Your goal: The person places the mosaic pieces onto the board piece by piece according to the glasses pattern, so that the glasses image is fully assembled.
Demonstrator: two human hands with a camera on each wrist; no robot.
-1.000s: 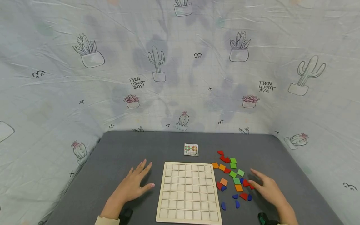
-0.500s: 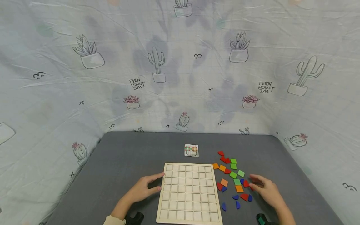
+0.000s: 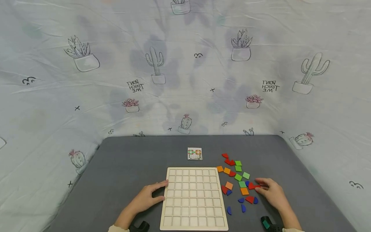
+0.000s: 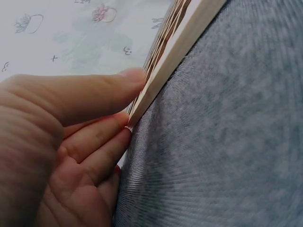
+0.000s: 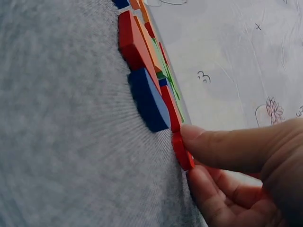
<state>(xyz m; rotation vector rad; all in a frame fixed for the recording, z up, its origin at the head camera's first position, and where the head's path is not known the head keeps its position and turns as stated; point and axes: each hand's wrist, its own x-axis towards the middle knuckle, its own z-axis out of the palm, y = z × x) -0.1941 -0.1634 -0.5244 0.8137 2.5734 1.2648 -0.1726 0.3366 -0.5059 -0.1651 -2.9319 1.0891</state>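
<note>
Head view: on the grey counter lies a pale wooden grid board, with a small printed card past its far edge. The left hand rests thumb and index finger against the board's left edge, its grip loose. Flat coloured pieces, orange, green, red and blue, are scattered right of the board. At their outer side the right hand has its grip on a red piece. Cactus-printed cloth hangs behind.

Left wrist view: the thumb tip meets the board's edge, other fingers extended beside it.

Right wrist view: thumb and fingertip pinch the red piece down at counter level; a blue piece lies nearby
</note>
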